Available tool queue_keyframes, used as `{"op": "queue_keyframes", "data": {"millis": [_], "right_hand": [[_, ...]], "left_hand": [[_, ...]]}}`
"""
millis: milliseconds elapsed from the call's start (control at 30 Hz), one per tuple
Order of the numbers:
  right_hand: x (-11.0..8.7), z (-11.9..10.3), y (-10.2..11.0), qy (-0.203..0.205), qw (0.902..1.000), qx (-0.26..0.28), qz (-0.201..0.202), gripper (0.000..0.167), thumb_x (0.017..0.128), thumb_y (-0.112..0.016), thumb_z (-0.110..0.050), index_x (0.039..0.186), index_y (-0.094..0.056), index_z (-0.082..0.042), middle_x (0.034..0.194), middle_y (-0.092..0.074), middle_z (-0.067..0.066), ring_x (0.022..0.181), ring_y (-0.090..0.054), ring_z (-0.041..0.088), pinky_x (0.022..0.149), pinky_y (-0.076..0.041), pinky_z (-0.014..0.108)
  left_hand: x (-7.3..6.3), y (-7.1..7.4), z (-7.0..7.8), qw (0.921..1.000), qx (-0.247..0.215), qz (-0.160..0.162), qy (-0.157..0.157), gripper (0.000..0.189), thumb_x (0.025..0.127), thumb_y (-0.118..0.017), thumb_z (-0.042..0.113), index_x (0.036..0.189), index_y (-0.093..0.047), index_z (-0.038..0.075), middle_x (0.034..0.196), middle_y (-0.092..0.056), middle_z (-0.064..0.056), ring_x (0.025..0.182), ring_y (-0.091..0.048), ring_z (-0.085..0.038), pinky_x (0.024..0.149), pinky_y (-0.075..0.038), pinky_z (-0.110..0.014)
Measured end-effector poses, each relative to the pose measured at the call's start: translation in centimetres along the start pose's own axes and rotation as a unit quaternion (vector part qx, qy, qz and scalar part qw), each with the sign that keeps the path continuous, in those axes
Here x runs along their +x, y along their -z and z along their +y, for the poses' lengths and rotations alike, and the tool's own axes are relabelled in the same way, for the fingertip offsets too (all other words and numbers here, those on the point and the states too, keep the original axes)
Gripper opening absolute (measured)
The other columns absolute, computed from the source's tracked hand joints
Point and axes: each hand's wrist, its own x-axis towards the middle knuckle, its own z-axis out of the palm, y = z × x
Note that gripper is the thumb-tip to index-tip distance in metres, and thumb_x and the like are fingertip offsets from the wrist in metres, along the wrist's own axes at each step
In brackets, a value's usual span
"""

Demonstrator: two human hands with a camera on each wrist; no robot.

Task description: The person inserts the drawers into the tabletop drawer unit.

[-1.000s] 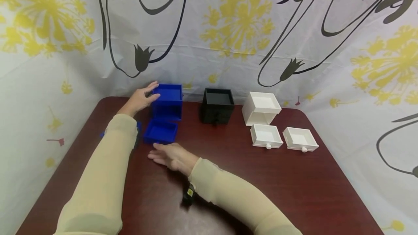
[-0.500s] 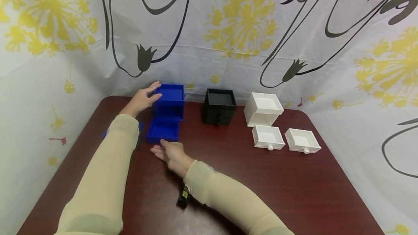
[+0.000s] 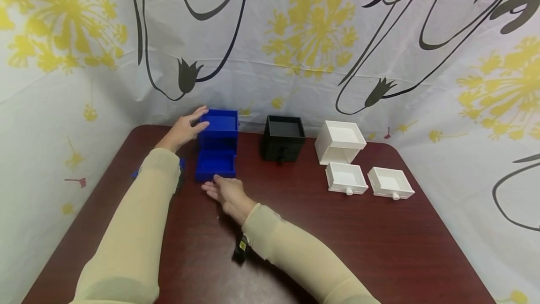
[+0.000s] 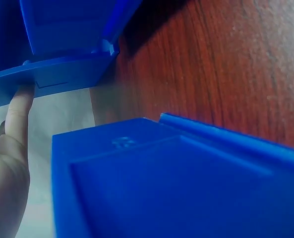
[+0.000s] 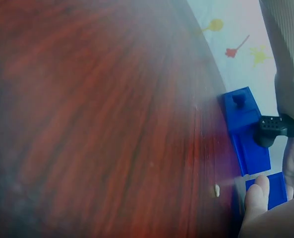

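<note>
A blue box (image 3: 219, 123) with an open front stands at the back left. My left hand (image 3: 181, 131) touches its left side near the top, thumb and fingers spread. In the left wrist view one straight finger (image 4: 19, 116) presses the box's wall (image 4: 70, 78). A blue drawer (image 3: 215, 165) sits squarely at the front opening. My right hand (image 3: 228, 193) is at the drawer's front, fingers extended and thumb raised. Another blue drawer (image 4: 161, 183), near in the left wrist view, is mostly hidden behind my left forearm in the head view.
A black box (image 3: 284, 137) stands at the back middle of the dark red table (image 3: 320, 233). Right of it is a white box (image 3: 339, 140) with an open front. Two white drawers (image 3: 346, 177) with knobs lie before it. A patterned cloth (image 3: 253, 50) hangs behind.
The blue drawer has turned from slanted to straight and slid back and right against the box's opening. My right hand has moved with it. My left hand stays at the box.
</note>
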Motion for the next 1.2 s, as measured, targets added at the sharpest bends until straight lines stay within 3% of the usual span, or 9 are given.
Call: {"op": "queue_keyframes", "data": {"millis": [267, 433, 633, 733, 967, 1200], "right_hand": [[0.74, -0.24, 0.35, 0.006, 0.9998, 0.02, -0.002, 0.034, 0.103, -0.058, -0.004, 0.131, -0.054, 0.014, 0.108, -0.07, 0.029, 0.104, -0.071, 0.036, 0.092, -0.056, 0.043], [0.69, -0.39, 0.17, 0.007, 0.9999, 0.011, -0.002, 0.033, 0.102, -0.059, -0.005, 0.13, -0.056, 0.013, 0.107, -0.071, 0.029, 0.103, -0.072, 0.035, 0.091, -0.056, 0.042], [0.68, -0.28, 0.08, 0.007, 0.9999, 0.009, 0.006, 0.031, 0.102, -0.06, -0.005, 0.128, -0.058, 0.012, 0.104, -0.072, 0.028, 0.1, -0.073, 0.035, 0.089, -0.057, 0.042], [0.64, -0.17, 0.15, 0.009, 0.9999, 0.007, 0.006, 0.029, 0.102, -0.06, -0.005, 0.126, -0.059, 0.011, 0.103, -0.072, 0.027, 0.097, -0.074, 0.033, 0.088, -0.058, 0.041], [0.73, 0.07, 0.2, 0.023, 0.9997, 0.007, 0.007, 0.027, 0.102, -0.06, -0.006, 0.123, -0.059, 0.011, 0.102, -0.073, 0.026, 0.089, -0.076, 0.028, 0.087, -0.058, 0.04], [0.81, -0.21, 0.06, 0.024, 0.9996, 0.009, 0.01, 0.027, 0.102, -0.06, -0.007, 0.123, -0.06, 0.011, 0.101, -0.073, 0.025, 0.086, -0.075, 0.025, 0.087, -0.058, 0.04]], "left_hand": [[0.17, -0.17, 0.21, 0.9999, 0.001, -0.01, -0.004, 0.063, 0.104, -0.058, 0.039, 0.158, -0.039, 0.013, 0.167, -0.025, 0.002, 0.09, -0.055, -0.029, 0.072, -0.048, -0.027], [0.14, -0.14, 0.08, 0.9999, 0.008, -0.002, -0.007, 0.062, 0.104, -0.057, 0.042, 0.158, -0.041, 0.015, 0.167, -0.027, 0.004, 0.098, -0.057, -0.029, 0.074, -0.049, -0.027], [-0.01, -0.12, -0.09, 0.9998, 0.019, -0.005, -0.005, 0.063, 0.104, -0.056, 0.044, 0.158, -0.039, 0.016, 0.167, -0.025, 0.006, 0.11, -0.058, -0.029, 0.084, -0.052, -0.037], [-0.14, -0.13, -0.04, 0.9998, 0.021, -0.003, -0.003, 0.063, 0.104, -0.056, 0.044, 0.158, -0.039, 0.016, 0.167, -0.025, 0.006, 0.108, -0.058, -0.029, 0.085, -0.052, -0.038], [-0.39, -0.27, 0.13, 0.9999, 0.013, -0.003, 0.001, 0.063, 0.104, -0.056, 0.044, 0.158, -0.04, 0.016, 0.167, -0.026, 0.006, 0.087, -0.056, -0.03, 0.076, -0.048, -0.03], [-0.49, -0.3, 0.32, 0.9999, 0.01, -0.006, -0.001, 0.063, 0.104, -0.055, 0.044, 0.159, -0.039, 0.016, 0.167, -0.024, 0.005, 0.108, -0.056, -0.031, 0.087, -0.051, -0.041]]}}
